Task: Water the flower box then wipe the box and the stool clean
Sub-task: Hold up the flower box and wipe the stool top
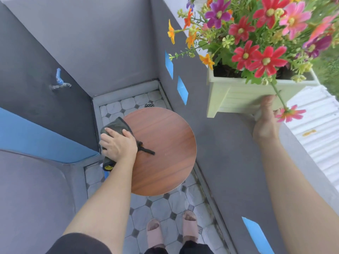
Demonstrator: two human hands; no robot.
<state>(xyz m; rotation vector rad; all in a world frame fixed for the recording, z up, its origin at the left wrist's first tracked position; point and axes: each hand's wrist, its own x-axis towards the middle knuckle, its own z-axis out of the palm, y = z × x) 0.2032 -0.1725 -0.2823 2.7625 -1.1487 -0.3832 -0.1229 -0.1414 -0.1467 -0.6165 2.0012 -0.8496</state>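
Note:
A round brown wooden stool (165,149) stands on the tiled floor in the middle. My left hand (118,144) presses a dark grey cloth (117,125) flat on the stool's left edge. A pale green flower box (236,97) full of red, pink, purple and orange flowers (264,59) is held up in the air at the upper right. My right hand (266,121) grips its underside, with the thumb on the front wall.
Grey walls close in the narrow space, with a tap (58,83) on the left wall and a floor drain (149,105) behind the stool. A grey ledge (229,143) runs along the right. My feet in pink slippers (172,230) stand on the tiles.

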